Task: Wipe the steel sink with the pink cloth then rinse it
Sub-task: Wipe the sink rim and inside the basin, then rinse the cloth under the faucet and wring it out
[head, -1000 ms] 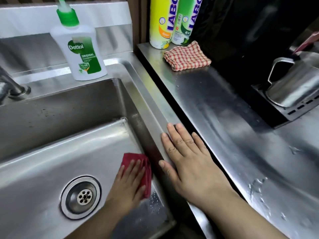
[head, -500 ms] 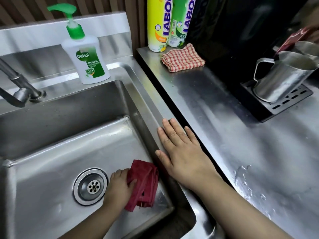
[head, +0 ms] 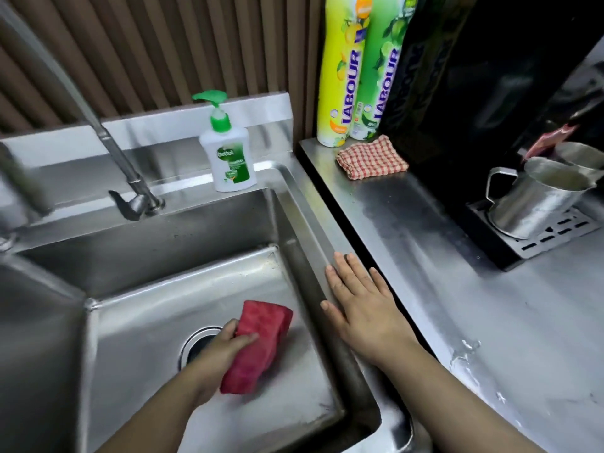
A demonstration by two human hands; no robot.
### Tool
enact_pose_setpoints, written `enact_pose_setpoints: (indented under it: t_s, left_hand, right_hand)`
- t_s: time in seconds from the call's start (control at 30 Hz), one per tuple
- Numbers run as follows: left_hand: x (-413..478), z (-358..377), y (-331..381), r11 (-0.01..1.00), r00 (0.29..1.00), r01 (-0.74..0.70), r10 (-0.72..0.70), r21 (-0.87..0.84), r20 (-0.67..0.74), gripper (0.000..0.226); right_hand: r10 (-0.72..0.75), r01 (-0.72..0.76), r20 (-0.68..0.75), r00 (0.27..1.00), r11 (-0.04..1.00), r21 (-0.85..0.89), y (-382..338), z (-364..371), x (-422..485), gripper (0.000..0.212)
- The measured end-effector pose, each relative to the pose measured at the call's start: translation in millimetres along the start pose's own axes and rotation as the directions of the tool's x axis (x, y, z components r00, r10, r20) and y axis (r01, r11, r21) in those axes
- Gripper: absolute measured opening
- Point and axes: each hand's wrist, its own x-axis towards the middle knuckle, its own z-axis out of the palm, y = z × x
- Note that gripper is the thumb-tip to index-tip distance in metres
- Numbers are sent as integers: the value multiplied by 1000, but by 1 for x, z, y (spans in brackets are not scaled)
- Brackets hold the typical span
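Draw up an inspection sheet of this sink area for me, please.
Surface: stainless steel counter, with water droplets toward its front.
Job's things: rectangular steel sink; folded pink cloth on the basin floor beside the round drain; steel tap, no stream seen.
Clutter: white-and-green Dettol pump bottle on the sink's back ledge; yellow Labour bottle, green Labour bottle and red-checked cloth at the counter's back; steel jug on a black drip tray.
Grips: left hand grips the pink cloth; right hand lies flat on the sink's right rim, holding nothing.
Cables: nothing seen.
Surroundings: brown ribbed wall panel; black appliance behind the counter.
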Motion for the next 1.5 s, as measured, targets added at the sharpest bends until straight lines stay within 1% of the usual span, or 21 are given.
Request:
enact_pose_setpoints:
  t_s: [0.03,0.1,0.13,0.2,0.23,0.27,0.33,0.37,0.4,0.43,0.53,0.67,0.7,0.77,0.9,1.03,1.13,1.2,1.27,1.37,1.5]
  left_hand:
    - [-13,-11,3,990,1000,-4,4,-144,-1,24]
    - [-38,-29,7,938,999,-42,35,-343,-25,27]
    - [-47,-38,8,907,997,-72,57,-414,-48,27]
    - [-63,-52,11,857,991,-133,99,-498,-94,30]
    - [-69,-59,12,836,987,-158,119,-525,-108,32]
    - [-76,-64,13,819,984,-179,136,-546,-117,34]
    - [-83,-74,17,794,980,-201,155,-573,-127,37]
    - [-85,-76,18,788,979,-203,156,-582,-131,38]
    - [-88,-80,19,780,978,-209,160,-590,-135,39]
    - [-90,-83,20,771,977,-214,165,-599,-136,40]
    - [-95,-92,23,753,973,-228,190,-617,-129,42]
    - [-97,-104,20,762,974,-216,209,-610,-84,37]
    - [-97,-106,19,767,975,-214,211,-605,-77,35]
    - [-95,-108,16,771,975,-210,210,-601,-70,33]
    - [-87,-105,6,763,986,-167,147,-625,-84,33]
    - [-73,-102,-4,733,989,-146,91,-665,-117,32]
    - [-61,-105,-9,718,990,-136,70,-683,-124,47]
    - [-55,-108,-11,712,992,-125,69,-691,-108,51]
    - [-51,-109,-11,705,993,-121,80,-699,-91,46]
    - [-47,-108,-7,704,993,-114,70,-701,-91,37]
    - [-44,-104,-4,671,996,-94,64,-736,-68,37]
  right_hand:
    - [1,-1,5,1000,1000,-3,1,-1,-1,84]
    - [7,-7,-11,1000,1000,-3,-1,-3,-2,87]
    - [-6,7,-72,997,1000,15,-6,-5,0,85]
    - [-47,85,-265,963,988,131,-29,-20,8,68]
    - [-32,123,-314,949,954,273,-47,-37,14,55]
    - [-3,159,-321,947,874,460,-69,-58,22,44]
    - [2,249,-301,954,556,793,-117,-109,39,35]
    - [-23,280,-297,955,409,868,-139,-134,47,35]
    - [-74,293,-284,956,300,908,-163,-155,57,36]
    - [-139,292,-266,954,232,928,-185,-173,64,39]
    - [-291,326,-267,919,178,929,-236,-198,72,40]
    - [-236,351,-334,912,34,936,-264,-189,59,13]
    - [-207,367,-356,911,20,930,-264,-182,55,6]
    - [-177,401,-394,902,6,916,-258,-164,54,9]
    - [-222,400,-383,896,33,916,-250,-117,46,8]
    - [-277,397,-358,892,99,913,-248,-74,49,8]
    - [-348,368,-290,892,183,912,-242,-49,53,10]
    - [-373,337,-241,896,219,916,-238,-35,55,20]
    - [-382,318,-213,899,239,917,-235,-26,58,26]
    - [-393,297,-176,902,273,915,-231,-17,62,26]
    - [-392,285,-165,905,273,919,-225,-12,63,26]
